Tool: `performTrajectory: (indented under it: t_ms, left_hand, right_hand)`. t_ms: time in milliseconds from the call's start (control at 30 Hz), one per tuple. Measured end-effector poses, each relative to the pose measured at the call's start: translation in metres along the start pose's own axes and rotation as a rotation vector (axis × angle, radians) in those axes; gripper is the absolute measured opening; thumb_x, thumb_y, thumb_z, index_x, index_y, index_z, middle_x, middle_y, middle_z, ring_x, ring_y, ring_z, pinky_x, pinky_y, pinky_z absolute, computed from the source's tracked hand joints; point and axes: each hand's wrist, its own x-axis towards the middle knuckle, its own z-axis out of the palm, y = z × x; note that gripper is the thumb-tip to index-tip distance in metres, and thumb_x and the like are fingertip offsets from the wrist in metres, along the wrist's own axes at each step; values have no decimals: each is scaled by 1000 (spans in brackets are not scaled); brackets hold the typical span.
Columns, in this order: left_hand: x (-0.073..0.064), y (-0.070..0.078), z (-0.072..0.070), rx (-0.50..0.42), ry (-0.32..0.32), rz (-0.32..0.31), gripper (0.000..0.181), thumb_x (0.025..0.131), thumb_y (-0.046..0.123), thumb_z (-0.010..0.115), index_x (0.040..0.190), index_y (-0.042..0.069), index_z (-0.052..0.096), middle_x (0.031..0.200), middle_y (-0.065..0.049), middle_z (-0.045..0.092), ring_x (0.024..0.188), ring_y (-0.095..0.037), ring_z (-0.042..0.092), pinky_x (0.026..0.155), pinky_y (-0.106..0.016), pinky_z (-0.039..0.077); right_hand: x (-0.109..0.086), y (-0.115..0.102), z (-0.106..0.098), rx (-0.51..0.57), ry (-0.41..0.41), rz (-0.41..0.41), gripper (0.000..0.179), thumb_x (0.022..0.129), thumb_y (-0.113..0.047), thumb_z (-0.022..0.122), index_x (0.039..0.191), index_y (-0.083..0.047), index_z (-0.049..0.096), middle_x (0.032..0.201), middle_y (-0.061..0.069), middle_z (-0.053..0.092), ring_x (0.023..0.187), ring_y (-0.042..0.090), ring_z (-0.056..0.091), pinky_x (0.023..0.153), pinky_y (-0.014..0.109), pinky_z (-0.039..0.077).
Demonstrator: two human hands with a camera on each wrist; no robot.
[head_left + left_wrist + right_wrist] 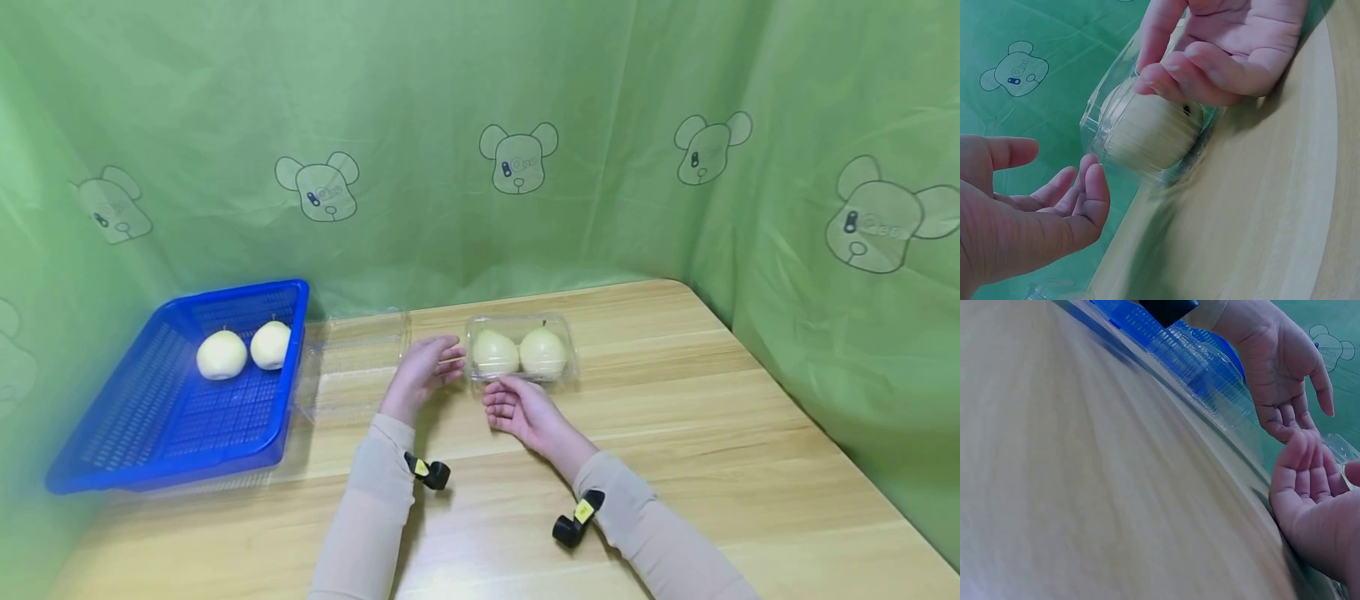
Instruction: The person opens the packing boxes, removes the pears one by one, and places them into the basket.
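Observation:
Two pale yellow pears (543,353) sit side by side inside a clear plastic box (573,360) on the table, its clear top over them. At the box's left end is my left hand (426,372), its fingers relaxed and slightly bent, with nothing in the palm. My right hand (529,412) lies at the front edge of the box, palm turned inward and fingers loosely curled. In the left wrist view, the left fingertips (1096,178) come right by the box's corner, and the right hand (1229,53) partly covers the box and pear.
At the left stands a blue plastic basket (168,437) with two more pears (222,356) in it. Another clear plastic container (358,379) lies between the basket and my left hand. Green curtain (420,100) surrounds the wooden table (675,433) at the back and sides.

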Motion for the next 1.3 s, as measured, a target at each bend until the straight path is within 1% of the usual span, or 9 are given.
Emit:
performTrajectory:
  t_ms: [167,300,400,633,733,800,1033,1167,1300]
  left_hand:
    - [-2,-2,3,22,-4,0,38,96,17,57,128,-2,54,110,-14,66,83,-14,65,83,-28,56]
    - [-2,-3,4,38,12,-5,37,95,16,58,127,-3,56,100,-9,67,76,-11,63,74,-24,56]
    - [-1,-4,4,20,26,-8,36,94,13,57,125,-5,57,97,-8,65,73,-10,62,69,-21,55]
    - [-1,-3,4,-71,51,25,33,96,9,54,123,-9,56,105,-12,64,81,-14,63,78,-24,57]
    - [0,-4,5,-84,54,34,33,95,9,55,123,-10,55,100,-11,64,80,-14,63,79,-25,58]
    - [-1,-4,5,-72,54,41,34,95,8,56,123,-10,55,96,-10,65,78,-14,63,78,-25,57]
    - [-3,-7,6,28,48,64,36,93,9,60,122,-11,57,89,-8,66,72,-10,62,71,-21,56]
    - [-4,-10,8,146,53,107,37,91,13,65,118,-11,60,86,-6,66,68,-9,59,65,-19,53]
    - [-4,-12,10,263,82,144,35,88,18,70,112,-7,63,82,-2,65,65,-8,57,62,-19,53]
  right_hand:
    - [0,-1,-1,10,23,-24,31,102,-21,41,85,-9,64,72,1,67,66,11,63,67,25,56]
    - [0,-2,-5,10,3,-17,33,102,-20,41,81,-9,64,70,1,66,64,12,61,64,24,54]
    - [0,-4,-7,4,-21,0,33,102,-19,41,80,-9,63,70,1,65,64,12,60,63,24,52]
    - [0,-8,-10,-44,-41,38,30,100,-19,44,79,-9,63,69,0,63,64,11,59,64,24,51]
    - [0,-10,-11,-72,-46,49,30,100,-20,45,79,-9,63,68,-1,63,63,10,58,64,23,51]
    - [0,-11,-11,-81,-49,55,30,100,-20,45,78,-9,63,68,-1,63,63,10,58,63,23,51]
    - [0,-10,-11,-86,-42,67,31,99,-19,45,77,-10,63,66,-1,63,62,10,58,62,23,50]
    - [1,-8,-11,-101,-48,63,29,99,-19,45,78,-9,63,67,-1,63,62,10,58,63,23,50]
    - [1,-7,-10,-121,-57,47,29,99,-20,45,78,-9,63,68,-1,63,62,11,58,63,23,50]
